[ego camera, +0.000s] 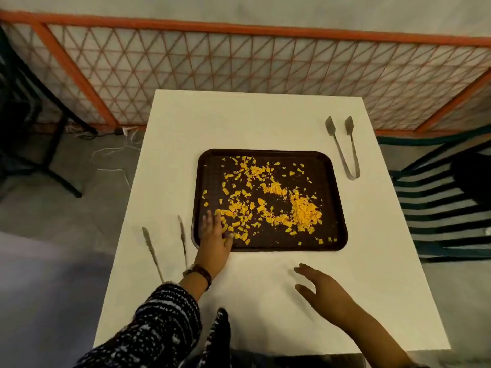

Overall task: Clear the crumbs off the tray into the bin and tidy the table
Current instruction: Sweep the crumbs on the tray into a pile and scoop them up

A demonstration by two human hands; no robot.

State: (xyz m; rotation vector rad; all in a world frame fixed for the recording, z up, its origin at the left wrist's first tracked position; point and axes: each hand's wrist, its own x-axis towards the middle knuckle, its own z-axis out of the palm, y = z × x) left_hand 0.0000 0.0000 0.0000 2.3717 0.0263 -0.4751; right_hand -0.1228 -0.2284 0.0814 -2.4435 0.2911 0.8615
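Observation:
A dark brown tray (337, 203) lies in the middle of the white table (265, 120). Yellow crumbs (279, 205) are scattered over most of it, thickest at its right side. My left hand (215, 235) rests flat on the tray's near left corner, fingers spread over the rim and some crumbs. My right hand (321, 290) hovers open over the bare table in front of the tray, fingers apart, holding nothing. No bin is in view.
Metal tongs (345, 147) lie on the table beyond the tray's right corner. An orange lattice fence (239, 62) runs behind the table. A dark slatted chair (446, 205) stands on the right, a table base (47, 171) and cables on the left floor.

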